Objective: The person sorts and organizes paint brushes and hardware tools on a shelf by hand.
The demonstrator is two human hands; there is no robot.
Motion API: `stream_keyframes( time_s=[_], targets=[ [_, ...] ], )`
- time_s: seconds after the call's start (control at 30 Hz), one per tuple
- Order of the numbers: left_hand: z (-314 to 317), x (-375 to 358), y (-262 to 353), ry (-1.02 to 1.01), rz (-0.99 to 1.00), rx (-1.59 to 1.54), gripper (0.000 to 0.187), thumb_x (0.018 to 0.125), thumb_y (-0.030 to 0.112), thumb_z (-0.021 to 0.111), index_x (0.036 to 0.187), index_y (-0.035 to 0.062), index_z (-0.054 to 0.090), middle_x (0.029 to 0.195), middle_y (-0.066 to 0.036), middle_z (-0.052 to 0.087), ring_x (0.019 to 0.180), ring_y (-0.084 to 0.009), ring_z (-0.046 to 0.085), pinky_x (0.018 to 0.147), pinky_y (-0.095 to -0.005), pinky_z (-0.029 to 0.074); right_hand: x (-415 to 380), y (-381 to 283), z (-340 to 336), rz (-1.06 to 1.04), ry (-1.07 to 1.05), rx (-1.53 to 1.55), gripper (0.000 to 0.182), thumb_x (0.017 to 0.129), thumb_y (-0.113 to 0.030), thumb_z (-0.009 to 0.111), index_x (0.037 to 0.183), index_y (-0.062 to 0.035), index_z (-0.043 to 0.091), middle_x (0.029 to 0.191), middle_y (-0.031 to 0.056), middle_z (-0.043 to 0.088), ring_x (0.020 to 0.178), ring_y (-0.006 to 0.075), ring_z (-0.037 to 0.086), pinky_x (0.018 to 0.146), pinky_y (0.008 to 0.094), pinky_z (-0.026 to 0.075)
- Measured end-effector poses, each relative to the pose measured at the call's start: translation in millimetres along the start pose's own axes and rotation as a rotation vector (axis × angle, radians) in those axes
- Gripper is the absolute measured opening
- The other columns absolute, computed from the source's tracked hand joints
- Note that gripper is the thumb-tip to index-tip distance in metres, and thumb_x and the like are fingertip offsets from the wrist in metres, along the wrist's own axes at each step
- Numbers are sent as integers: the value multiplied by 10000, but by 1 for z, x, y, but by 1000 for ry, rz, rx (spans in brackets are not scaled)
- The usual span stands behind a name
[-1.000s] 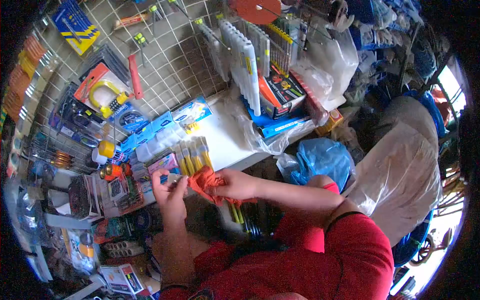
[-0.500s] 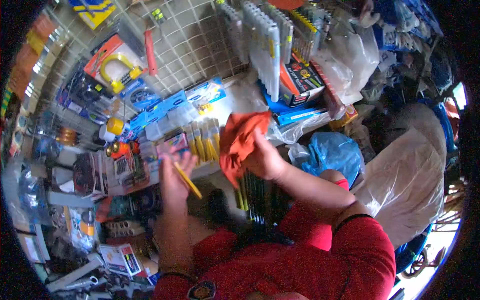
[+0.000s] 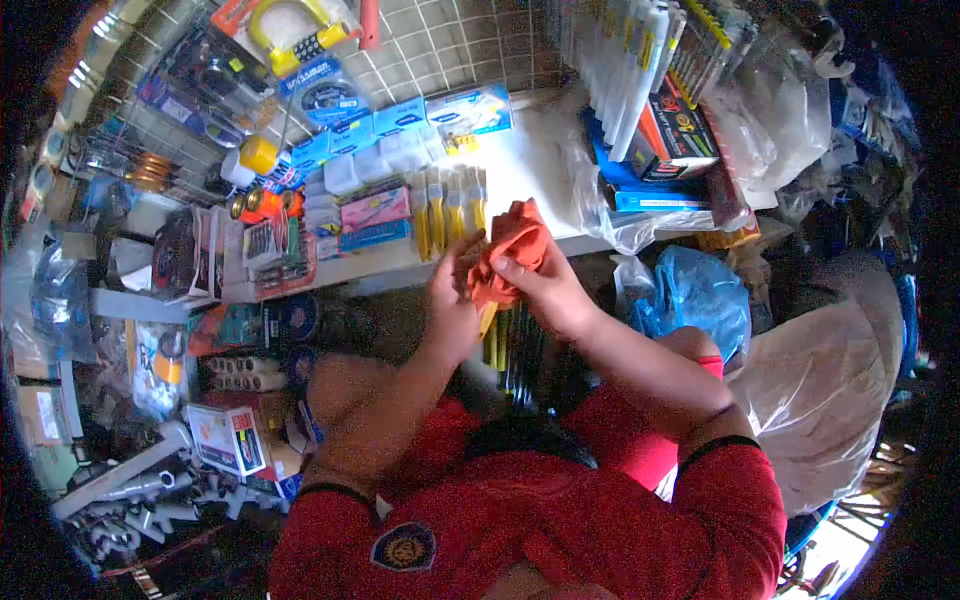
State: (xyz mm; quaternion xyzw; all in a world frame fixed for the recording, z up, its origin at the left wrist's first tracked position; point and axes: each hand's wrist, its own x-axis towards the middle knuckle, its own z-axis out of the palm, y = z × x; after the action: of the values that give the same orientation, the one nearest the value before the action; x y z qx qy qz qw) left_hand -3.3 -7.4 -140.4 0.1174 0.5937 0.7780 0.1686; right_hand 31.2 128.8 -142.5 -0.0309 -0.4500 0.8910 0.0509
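My right hand (image 3: 558, 296) is closed on a crumpled orange cloth (image 3: 520, 245), its thumb pressed over the front. Close beside it, my left hand (image 3: 455, 298) has its fingers curled at the cloth's left side. Below the cloth, a slim yellow handle (image 3: 487, 321) sticks out next to my left hand; its other end is hidden by cloth and fingers. Several yellow-handled paintbrushes (image 3: 455, 205) stand in a row on the shelf just behind my hands.
A pale shelf (image 3: 545, 165) bears boxes, packets and bundled white tubes (image 3: 635, 85) under a wire grid (image 3: 440, 50). At right are a blue plastic bag (image 3: 700, 295) and a large wrapped bundle (image 3: 825, 370). Grey pipe fittings (image 3: 150, 515) lie at lower left.
My left hand has moved right with the yellow handle and now meets the orange cloth. The cloth, hanging loose before, is bunched up between both hands. The view has shifted.
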Motion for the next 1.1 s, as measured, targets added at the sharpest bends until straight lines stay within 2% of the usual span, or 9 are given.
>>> stream_keyframes(
  time_s=[0.13, 0.2, 0.37, 0.47, 0.53, 0.7, 0.87, 0.97, 1.1],
  targets=[
    [-5, 0, 0, -10, -66, 131, 415, 870, -25, 634, 1265, 21, 516, 1168, -87, 629, 1002, -159, 642, 720, -292, 585, -1, 0, -5, 264, 35, 140, 417, 878, -44, 662, 1255, -31, 484, 1036, 86, 653, 880, 208, 653, 678, 354, 564],
    [-3, -1, -4, -74, -129, 249, 438, 861, -46, 624, 1266, 41, 481, 1137, -81, 620, 962, -152, 649, 581, -267, 597, 0, 0, -9, 251, 55, 142, 414, 876, -21, 643, 1258, -23, 484, 1042, 96, 655, 897, 216, 655, 717, 358, 563],
    [16, -9, -16, 55, 81, 173, 548, 859, -58, 632, 1328, 38, 364, 1155, -94, 581, 966, -170, 645, 625, -270, 609, 11, 10, -13, 116, 201, 147, 384, 862, 53, 583, 1237, 27, 506, 1102, 139, 661, 982, 242, 657, 896, 375, 531],
    [17, -7, -15, 134, 300, 299, 483, 872, -50, 634, 1298, 12, 415, 1123, -106, 607, 912, -173, 665, 629, -272, 602, 11, -7, -15, 123, 176, 142, 325, 885, 35, 578, 1208, 34, 534, 1086, 141, 666, 945, 249, 667, 837, 377, 550],
    [5, -2, -15, -69, -112, 163, 374, 887, -21, 648, 1230, -18, 500, 1021, -109, 651, 801, -171, 685, 623, -269, 590, 11, -12, -22, 142, 180, 192, 257, 918, -18, 580, 1167, 39, 560, 1059, 145, 672, 902, 259, 678, 789, 381, 562],
    [0, 3, -12, -176, -206, 189, 277, 907, 35, 658, 1165, -24, 576, 973, -95, 669, 736, -160, 677, 623, -284, 574, 29, -10, -38, 126, 387, 259, 218, 953, -57, 538, 1143, 45, 566, 1042, 143, 674, 903, 260, 679, 803, 373, 560],
    [-7, -5, -11, -230, -219, 237, 259, 908, 45, 662, 1151, -23, 606, 904, -92, 678, 697, -139, 678, 554, -247, 550, 56, -53, -81, -253, 435, 146, 259, 953, -63, 505, 1193, 10, 569, 1040, 109, 660, 919, 233, 665, 836, 361, 551],
    [-14, -3, 10, -79, -242, 299, 265, 934, 122, 653, 1180, 28, 628, 905, -53, 676, 645, -107, 647, 489, -220, 493, 57, -82, -92, -353, 476, -5, 245, 965, -75, 500, 1185, 2, 574, 1023, 100, 667, 873, 231, 673, 797, 368, 563],
    [-29, 7, 16, 46, -207, 273, 256, 943, 123, 643, 1176, 18, 643, 873, -29, 650, 566, -69, 550, 478, -206, 423, 39, -97, -66, -187, 494, -208, 218, 971, -155, 555, 1153, -35, 567, 929, 60, 647, 785, 181, 662, 690, 317, 554]
  ],
)
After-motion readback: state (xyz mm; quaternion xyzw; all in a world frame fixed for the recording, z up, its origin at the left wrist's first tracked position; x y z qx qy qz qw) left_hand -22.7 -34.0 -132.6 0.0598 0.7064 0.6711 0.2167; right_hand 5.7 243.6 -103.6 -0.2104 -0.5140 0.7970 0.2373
